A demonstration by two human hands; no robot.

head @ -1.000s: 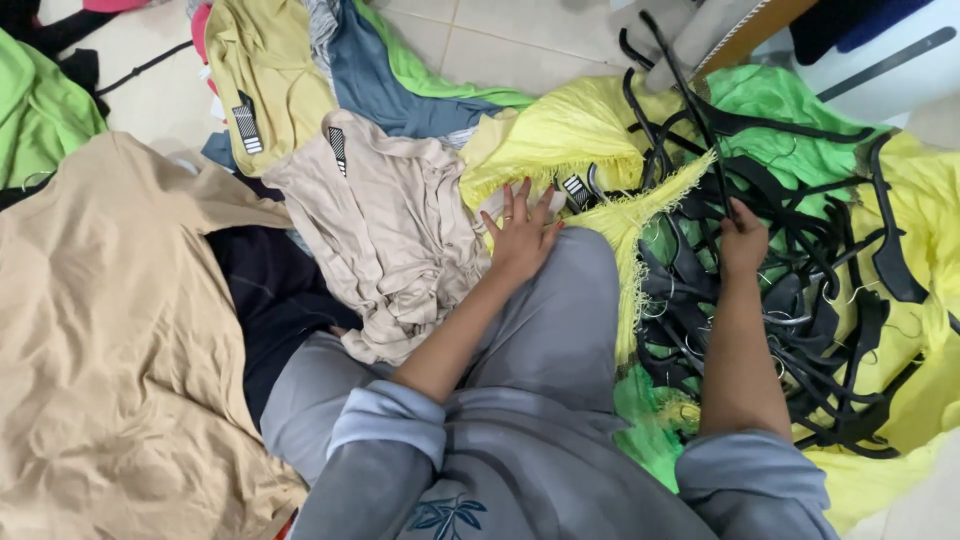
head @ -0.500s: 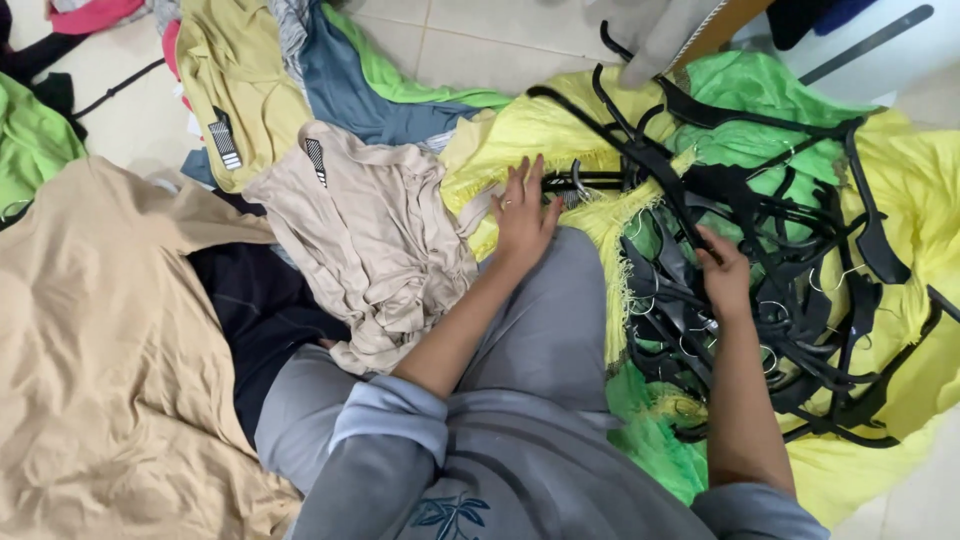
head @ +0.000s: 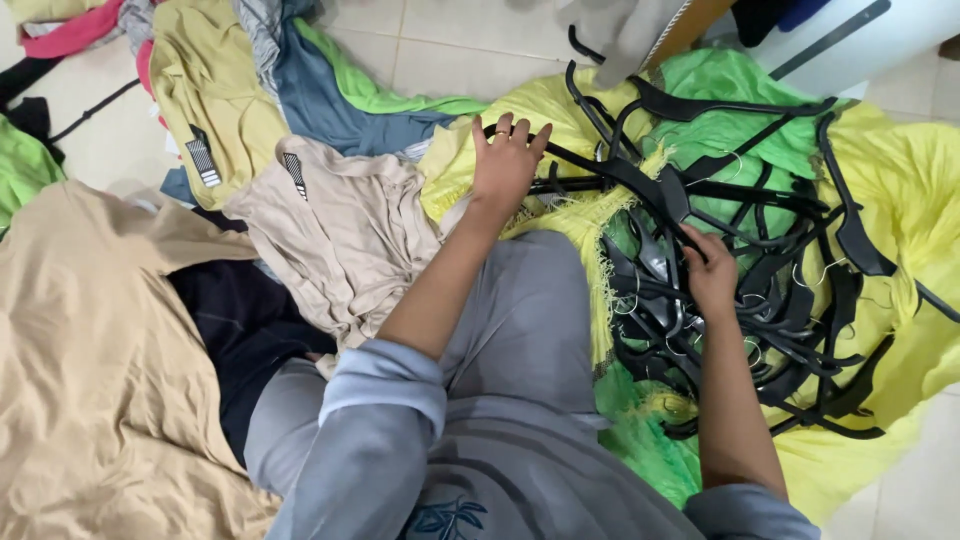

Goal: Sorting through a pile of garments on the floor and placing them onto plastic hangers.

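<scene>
I judge this the untangling step: I am drawing one black plastic hanger (head: 590,170) out of the tangled heap of black hangers (head: 770,290) on the yellow fringed cloth (head: 920,190). My left hand (head: 505,165), arm stretched forward, fingers spread, rests on its end. My right hand (head: 712,275), wrist bent, curls among the heap. Lifting it free calls for steadying the rest.

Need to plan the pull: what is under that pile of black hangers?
The black hangers lie on a green cloth spread over a fringed yellow cloth. The right hand is in the pile. Whatever is beneath the cloths is covered.
</scene>
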